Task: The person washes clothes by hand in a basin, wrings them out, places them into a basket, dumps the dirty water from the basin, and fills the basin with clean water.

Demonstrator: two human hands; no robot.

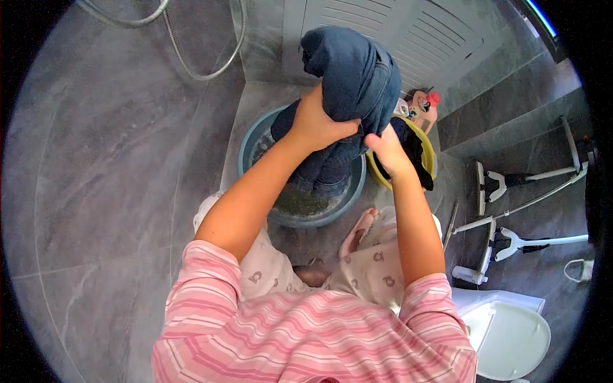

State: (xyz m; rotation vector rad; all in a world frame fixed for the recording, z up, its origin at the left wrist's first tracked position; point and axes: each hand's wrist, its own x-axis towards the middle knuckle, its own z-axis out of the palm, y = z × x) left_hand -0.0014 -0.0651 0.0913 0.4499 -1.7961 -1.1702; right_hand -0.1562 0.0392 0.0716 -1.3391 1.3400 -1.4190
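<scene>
Left of centre sat a round blue plastic basin [306, 223]; above it, the left hand [317, 124] clasped bunched dark-blue denim cloth [357, 76], the right hand [393, 153] its other side. Heavy folds could have slipped, splashing water or knocking the yellow plastic tub [431, 153] rightward.

Pink, red and white stripes cross the shirt [313, 338]; the jeans [357, 83] are dark blue.

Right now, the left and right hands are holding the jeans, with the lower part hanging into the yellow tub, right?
Not the yellow tub: the head view shows the lower part in the blue tub. The left hand and right hand do hold the jeans.
</scene>
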